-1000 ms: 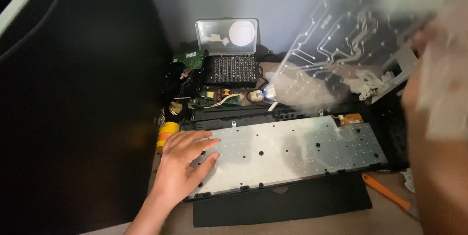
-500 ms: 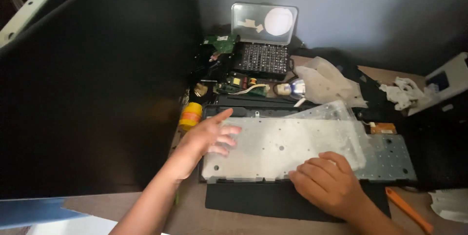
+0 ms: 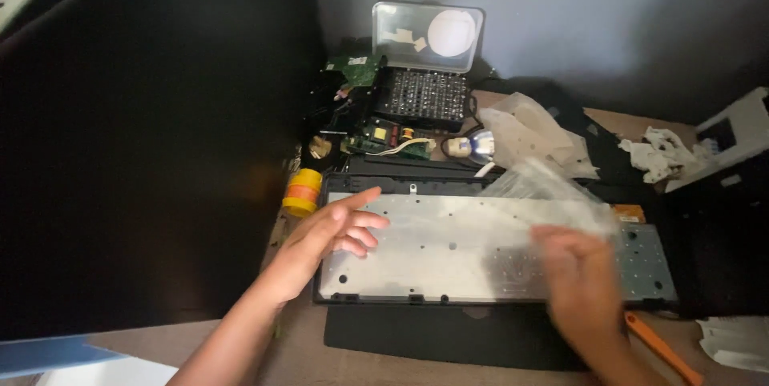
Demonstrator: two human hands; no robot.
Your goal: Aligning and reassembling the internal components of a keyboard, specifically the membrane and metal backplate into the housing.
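Metal keyboard plate [image 3: 481,250] lying long axis parallel to table's front edge. Left hand [image 3: 336,230] open on it; right hand [image 3: 581,274] blurred, grip unclear, now lifting clear membrane sheet [image 3: 545,194].

Dim scene, deep shadow left; right hand [image 3: 581,274] motion-blurred.

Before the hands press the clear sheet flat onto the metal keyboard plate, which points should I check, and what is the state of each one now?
1. Left hand rests on metal plate: ok.
2. Right hand steady: not ok, blurred in motion.
3. Clear sheet flat on plate: not ok, right part lifted.
4. Sheet holes matching plate holes: cannot tell.
5. Yellow tape roll off the plate: ok.
6. Orange tool off the plate: ok.
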